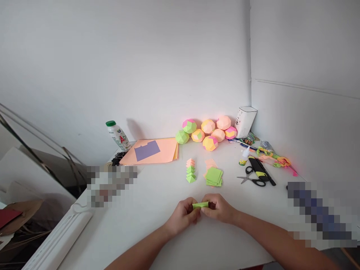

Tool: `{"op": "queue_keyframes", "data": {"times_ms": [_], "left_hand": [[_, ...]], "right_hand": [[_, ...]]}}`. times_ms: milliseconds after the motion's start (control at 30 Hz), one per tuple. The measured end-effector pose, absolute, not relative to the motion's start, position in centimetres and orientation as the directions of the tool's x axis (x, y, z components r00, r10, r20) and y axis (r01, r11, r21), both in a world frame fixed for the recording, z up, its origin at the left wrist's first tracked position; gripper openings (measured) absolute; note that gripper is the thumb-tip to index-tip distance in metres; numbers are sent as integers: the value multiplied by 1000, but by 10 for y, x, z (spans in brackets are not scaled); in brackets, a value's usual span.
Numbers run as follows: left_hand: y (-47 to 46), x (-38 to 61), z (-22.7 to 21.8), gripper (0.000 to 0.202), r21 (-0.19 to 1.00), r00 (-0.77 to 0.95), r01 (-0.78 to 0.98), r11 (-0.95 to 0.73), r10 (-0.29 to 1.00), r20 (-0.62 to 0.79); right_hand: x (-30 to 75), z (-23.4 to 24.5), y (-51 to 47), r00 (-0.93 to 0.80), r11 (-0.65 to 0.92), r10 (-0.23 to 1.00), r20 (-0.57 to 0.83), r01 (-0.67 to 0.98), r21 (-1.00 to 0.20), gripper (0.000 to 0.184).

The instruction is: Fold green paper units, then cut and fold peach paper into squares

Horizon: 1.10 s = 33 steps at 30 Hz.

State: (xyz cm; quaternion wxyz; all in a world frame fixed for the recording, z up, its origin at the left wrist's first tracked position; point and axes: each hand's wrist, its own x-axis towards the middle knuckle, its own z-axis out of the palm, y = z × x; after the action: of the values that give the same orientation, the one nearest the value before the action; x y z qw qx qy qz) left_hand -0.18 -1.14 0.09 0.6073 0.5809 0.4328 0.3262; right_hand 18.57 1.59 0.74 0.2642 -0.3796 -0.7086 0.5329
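Note:
A small green piece of paper (200, 205), folded into a narrow strip, is pinched between both hands above the white table. My left hand (184, 214) grips its left end, thumb in front. On the other end, my right hand (218, 208) is closed with its thumb along the near edge. Just beyond them lies a stack of green paper squares (214, 176) with peach paper (210, 163) partly under it. To its left stands a row of folded paper pieces (190, 174), green in front and peach behind.
Several faceted paper balls (208, 126) sit by the wall. Scissors (250, 177), a cutter (258, 168) and a glue bottle (244, 156) lie to the right. Peach sheets (168, 150) bearing a purple piece (147, 150) and a green-capped bottle (118, 135) are at left.

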Motion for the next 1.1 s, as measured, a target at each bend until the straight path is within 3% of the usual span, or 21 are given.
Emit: {"op": "queue_keyframes", "data": {"times_ms": [167,433,667,933,1100], "left_hand": [[-11,0,2,20,988,395,92,122,907,-148],[-11,-2,4,23,987,406,83,137,900,-159],[-8,0,-2,44,984,307,5,177,936,-170],[-10,0,1,46,980,322,-4,198,928,-187],[-11,2,8,47,978,363,-61,198,917,-163]], "right_hand": [[187,10,16,-579,133,814,-48,266,-955,14],[186,8,18,-551,230,833,47,268,-936,20],[186,6,17,-602,230,798,23,270,-935,16],[188,7,17,-518,-50,849,-107,122,-991,24],[189,7,18,-479,-56,875,-68,39,-998,21]]}}
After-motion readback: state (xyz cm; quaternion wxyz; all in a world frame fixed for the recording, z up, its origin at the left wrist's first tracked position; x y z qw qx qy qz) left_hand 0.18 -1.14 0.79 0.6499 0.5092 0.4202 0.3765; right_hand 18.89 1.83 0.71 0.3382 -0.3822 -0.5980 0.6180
